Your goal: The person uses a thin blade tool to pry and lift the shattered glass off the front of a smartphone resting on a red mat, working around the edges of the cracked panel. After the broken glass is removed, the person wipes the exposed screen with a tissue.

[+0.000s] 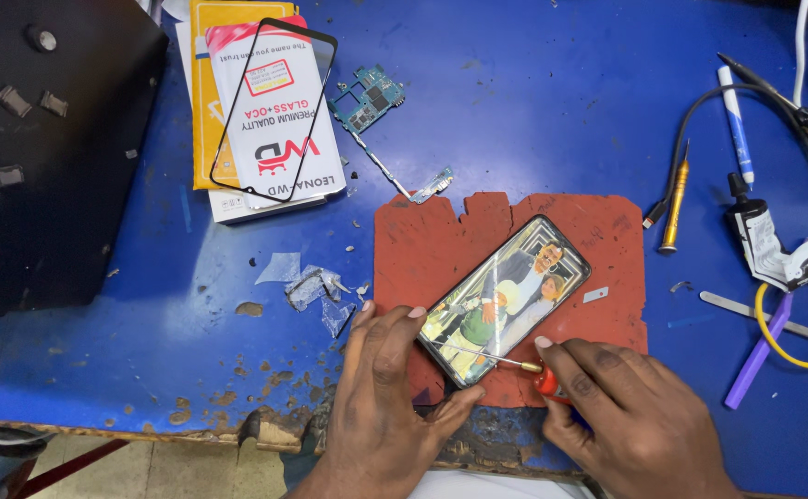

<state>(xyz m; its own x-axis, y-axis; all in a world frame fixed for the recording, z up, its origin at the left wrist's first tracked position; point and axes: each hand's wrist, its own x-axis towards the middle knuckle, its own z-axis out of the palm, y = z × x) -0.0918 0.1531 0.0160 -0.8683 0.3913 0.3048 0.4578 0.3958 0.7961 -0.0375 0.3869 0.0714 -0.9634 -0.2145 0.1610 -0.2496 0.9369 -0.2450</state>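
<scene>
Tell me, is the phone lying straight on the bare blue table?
No, the phone lies on a red mat spread over the blue table.

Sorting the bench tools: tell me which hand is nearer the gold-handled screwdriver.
Right. The right hand lies below and left of the gold-handled screwdriver; the left hand is farther left, beyond the phone.

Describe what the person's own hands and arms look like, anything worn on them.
Both the left hand and the right hand are bare: no gloves, rings, watch or bracelets show. Fingernails are short and pale. No sleeves reach the visible wrists; the forearms run out of frame.
</scene>
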